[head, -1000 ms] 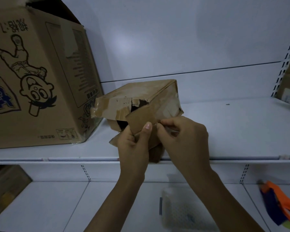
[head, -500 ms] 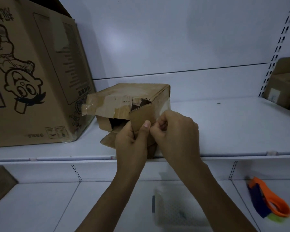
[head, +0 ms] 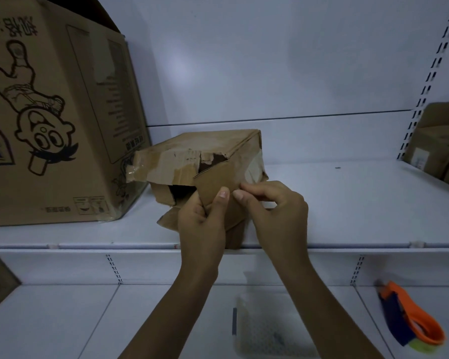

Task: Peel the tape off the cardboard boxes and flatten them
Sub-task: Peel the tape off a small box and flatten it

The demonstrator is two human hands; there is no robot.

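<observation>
Small cardboard box (head: 208,146) lying on the upper shelf (head: 347,203) near its front edge, long axis running 9 to 3 o'clock, torn open face toward the viewer. Both hands lie at the box's 6 o'clock: the left hand (head: 202,226) grips the loose front flap (head: 218,182) between thumb and curled fingers; the right hand (head: 275,206) pinches the flap's right edge. A large printed box (head: 62,125) stands at 9 o'clock, and a tape dispenser (head: 412,322) lies at 4 o'clock.
</observation>
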